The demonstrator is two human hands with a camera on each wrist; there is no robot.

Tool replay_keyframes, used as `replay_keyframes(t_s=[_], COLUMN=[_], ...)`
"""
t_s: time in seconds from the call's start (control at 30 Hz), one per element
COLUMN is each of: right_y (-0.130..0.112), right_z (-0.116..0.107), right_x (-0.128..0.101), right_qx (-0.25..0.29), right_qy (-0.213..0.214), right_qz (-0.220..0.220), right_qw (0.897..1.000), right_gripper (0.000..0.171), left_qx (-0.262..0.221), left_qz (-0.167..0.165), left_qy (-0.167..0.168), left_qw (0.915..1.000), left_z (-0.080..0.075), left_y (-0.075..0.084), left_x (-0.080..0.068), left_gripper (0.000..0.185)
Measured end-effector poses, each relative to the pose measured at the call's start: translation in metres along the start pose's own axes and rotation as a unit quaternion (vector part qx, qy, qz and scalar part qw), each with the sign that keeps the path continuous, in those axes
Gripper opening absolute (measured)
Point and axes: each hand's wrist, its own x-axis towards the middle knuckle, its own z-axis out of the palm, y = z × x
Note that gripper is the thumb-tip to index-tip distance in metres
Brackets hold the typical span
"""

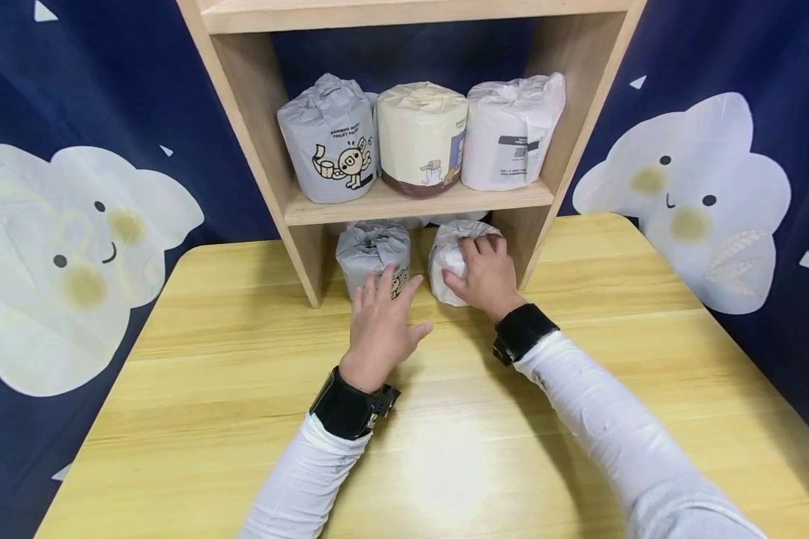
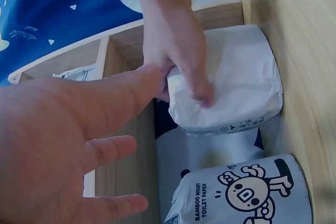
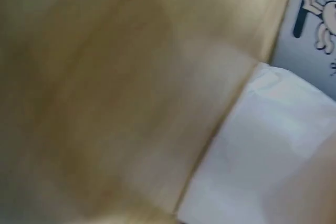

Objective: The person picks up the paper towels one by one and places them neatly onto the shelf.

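Note:
My right hand (image 1: 488, 277) grips a white-wrapped toilet paper roll (image 1: 447, 262) from above, in the right half of the shelf's bottom compartment. In the left wrist view, its thumb lies over the white wrapper (image 2: 241, 72) and the other fingers are hidden behind. A grey-wrapped toilet paper roll (image 1: 372, 241) with a cartoon figure stands left of it, with a gap between the two. In front of this grey roll is my left hand (image 1: 380, 329), fingers spread and holding nothing. The right wrist view shows the white roll (image 3: 236, 166) beside the grey roll (image 3: 307, 51).
Three more wrapped rolls stand side by side on the middle shelf: a grey one (image 1: 330, 142), a cream one (image 1: 418, 127) and a white one (image 1: 499, 150). The wooden shelf unit (image 1: 243, 120) stands on a wood-grain table (image 1: 229, 389). Behind hangs a dark blue cloud-print curtain (image 1: 155, 67).

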Motion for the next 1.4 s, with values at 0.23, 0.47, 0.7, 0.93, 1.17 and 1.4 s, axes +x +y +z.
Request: replay_keyframes(t_s=[0.23,0.47,0.7,0.93,1.17,1.4], right_y=[-0.004,-0.014,-0.022,-0.028,-0.030,-0.031], right_z=[-0.007,-0.020,-0.028,-0.033,-0.032,-0.029], right_x=[-0.010,-0.029,-0.045,-0.062,-0.067,-0.066], right_qx=[0.004,0.000,0.004,0.037,0.055,0.082], right_qy=[0.026,0.045,0.058,0.080,0.138,0.181], right_qz=[-0.035,-0.068,-0.078,-0.094,-0.100,-0.103], right_qw=[0.999,0.997,0.995,0.992,0.984,0.975], right_gripper=[0.059,0.059,0.059,0.058,0.050,0.043], left_qx=[-0.001,-0.012,-0.024,-0.019,-0.012,-0.015], left_qz=[-0.007,-0.019,-0.020,-0.018,-0.009,-0.009], left_qy=[0.012,0.010,0.003,0.010,0.018,0.019], left_qw=[0.9999,0.9997,0.9995,0.9996,0.9997,0.9997], left_z=[-0.003,-0.008,-0.009,-0.007,-0.006,-0.006], left_y=[-0.009,-0.013,-0.012,-0.011,-0.010,-0.010], left_x=[0.000,0.000,0.001,0.000,-0.001,-0.002], left_gripper=[0.075,0.075,0.073,0.074,0.073,0.073])
